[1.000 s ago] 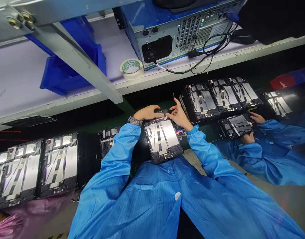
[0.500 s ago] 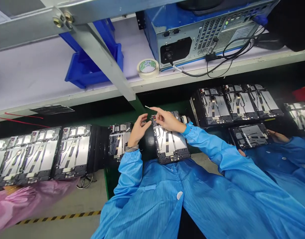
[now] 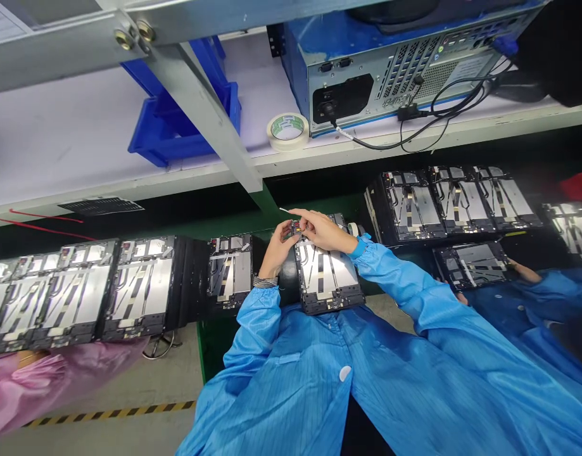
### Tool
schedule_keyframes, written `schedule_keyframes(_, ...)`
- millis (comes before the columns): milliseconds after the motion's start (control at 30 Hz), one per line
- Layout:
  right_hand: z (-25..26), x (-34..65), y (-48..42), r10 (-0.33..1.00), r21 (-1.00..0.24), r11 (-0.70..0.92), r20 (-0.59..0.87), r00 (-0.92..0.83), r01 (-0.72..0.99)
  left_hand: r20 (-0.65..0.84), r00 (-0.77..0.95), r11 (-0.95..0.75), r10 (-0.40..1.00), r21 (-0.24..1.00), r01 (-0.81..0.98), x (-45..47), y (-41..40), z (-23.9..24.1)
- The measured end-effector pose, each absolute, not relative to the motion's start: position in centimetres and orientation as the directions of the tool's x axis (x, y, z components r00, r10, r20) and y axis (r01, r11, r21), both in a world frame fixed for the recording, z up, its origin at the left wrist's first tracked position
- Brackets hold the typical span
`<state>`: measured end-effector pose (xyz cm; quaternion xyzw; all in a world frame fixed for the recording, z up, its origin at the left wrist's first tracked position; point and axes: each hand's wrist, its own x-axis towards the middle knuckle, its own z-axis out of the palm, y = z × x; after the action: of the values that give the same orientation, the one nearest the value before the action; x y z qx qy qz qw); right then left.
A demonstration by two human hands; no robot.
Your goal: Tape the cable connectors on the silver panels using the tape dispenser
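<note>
Left hand (image 3: 275,252) at upper-left corner of tablet (image 3: 326,282), thumb and fingers partly curled, can't tell if grip is closed on the edge. Right hand (image 3: 323,232) lies over tablet's top part, fingers bent, thin white strip (image 3: 284,211) sticking out past index fingertip, can't tell how it's held. Tablet is in front of the person's blue smock (image 3: 314,373), between tablet stacks left (image 3: 141,285) and right (image 3: 414,206).

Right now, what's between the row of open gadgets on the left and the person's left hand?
One more open gadget lies between the row of gadgets and the left hand, as the head view shows.
</note>
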<state>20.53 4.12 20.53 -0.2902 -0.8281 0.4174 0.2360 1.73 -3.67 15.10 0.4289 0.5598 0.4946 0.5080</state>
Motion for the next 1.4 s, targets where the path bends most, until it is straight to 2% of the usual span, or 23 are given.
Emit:
schedule_keyframes(200, 20.8, 21.2, 3.0, 0.777, -0.889, 0.386, 0.169, -0.606, 0.246, -0.17, -0.127, 0.164, 0.977, 0.985, -0.051, 1.7, -3.4, 15.1)
schedule_keyframes(267, 22.2, 21.8, 1.5, 0.841, -0.969, 0.205, 0.103, -0.532, 0.136, -0.18, -0.105, 0.177, 0.978, 0.984, -0.031, 1.5, -3.2, 15.5)
schedule_keyframes(333, 23.9, 22.6, -0.7, 0.845, -0.99, -0.113, -0.054, -0.533, -0.078, -0.179, -0.07, 0.178, 0.981, 0.984, -0.008, 1.2, -3.0, 15.9)
schedule_keyframes(367, 24.6, 22.9, -1.8, 0.814, -0.939, -0.285, -0.132, -0.566, -0.192, -0.177, -0.051, 0.177, 0.983, 0.984, -0.003, 1.2, -2.9, 16.0)
schedule_keyframes(433, 25.4, 23.1, -3.9, 0.746, -0.757, -0.543, -0.235, -0.623, -0.364, -0.172, -0.025, 0.172, 0.985, 0.985, 0.001, 1.1, -2.9, 16.2)
schedule_keyframes(500, 25.3, 22.7, -5.3, 0.721, -0.583, -0.659, -0.311, -0.619, -0.475, -0.156, -0.022, 0.156, 0.987, 0.988, 0.011, 1.2, -2.9, 16.2)
schedule_keyframes(600, 23.9, 21.6, -6.0, 0.699, -0.43, -0.715, -0.412, -0.585, -0.552, -0.085, -0.047, 0.088, 0.995, 0.995, 0.057, 1.4, -3.0, 16.1)
schedule_keyframes(733, 22.7, 20.6, -5.8, 0.677, -0.35, -0.734, -0.434, -0.594, -0.581, -0.018, -0.069, 0.027, 0.997, 0.991, 0.135, 1.8, -3.3, 16.1)
schedule_keyframes(967, 22.6, 20.0, -6.2, 0.671, -0.264, -0.732, -0.442, -0.595, -0.629, 0.018, -0.061, -0.01, 0.998, 0.99, 0.14, 1.7, -3.5, 16.3)
schedule_keyframes(1200, 22.6, 19.8, -6.7, 0.688, -0.308, -0.718, -0.445, -0.573, -0.624, 0.04, -0.036, -0.026, 0.999, 0.949, 0.315, 1.4, -3.5, 17.0)
schedule_keyframes(1400, 22.7, 19.8, -6.4, 0.669, -0.22, -0.725, -0.45, -0.592, -0.652, 0.05, 0.01, -0.05, 0.999, 0.913, 0.405, 1.4, -3.7, 18.3)
